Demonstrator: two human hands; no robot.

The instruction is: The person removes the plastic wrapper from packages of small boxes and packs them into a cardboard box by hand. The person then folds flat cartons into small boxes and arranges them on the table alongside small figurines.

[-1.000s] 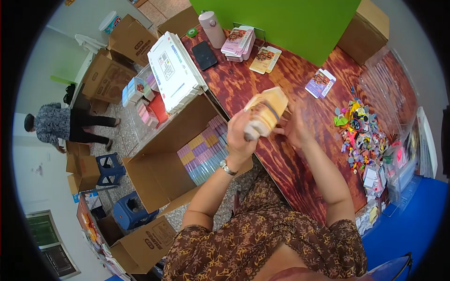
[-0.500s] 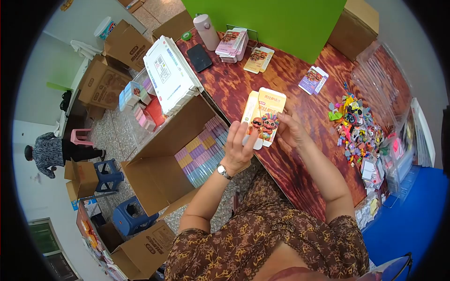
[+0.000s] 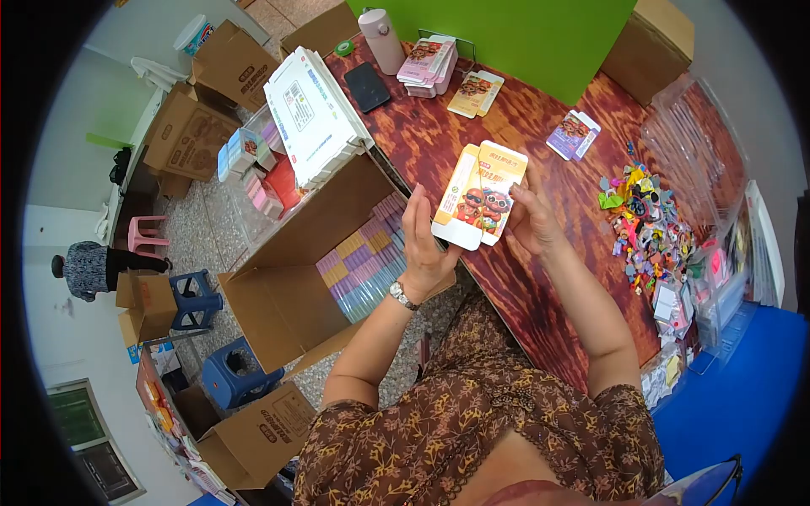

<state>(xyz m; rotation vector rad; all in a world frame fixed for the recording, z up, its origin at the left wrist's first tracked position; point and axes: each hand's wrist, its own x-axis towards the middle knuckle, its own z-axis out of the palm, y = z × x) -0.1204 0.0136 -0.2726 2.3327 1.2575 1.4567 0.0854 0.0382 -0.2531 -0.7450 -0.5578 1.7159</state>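
A flattened yellow printed carton (image 3: pixel 498 181) with cartoon figures is held above the front edge of the red-brown table (image 3: pixel 540 291). My right hand (image 3: pixel 533 218) pinches its right side, thumb on the printed face. At its lower left, my left hand (image 3: pixel 429 246) supports the carton from below, fingers raised beside it and thumb partly hidden under it. Another yellow carton (image 3: pixel 474 94) and a purple carton (image 3: pixel 574 135) lie farther back. A pile of small colourful pieces (image 3: pixel 645 228) spreads to the right.
An open cardboard box (image 3: pixel 278 312) with rows of pastel packs (image 3: pixel 363 261) stands left of the table. Behind it are white trays (image 3: pixel 308 114). A phone (image 3: pixel 367 87), a bottle (image 3: pixel 382 42) and stacked pink cartons (image 3: pixel 428 66) sit at the back. A person (image 3: pixel 89 270) stands far left.
The carton has turned from a tilted, blurred position to show its printed face. My left fingers have moved off its front to its left side. The far person has moved left and lower in view.
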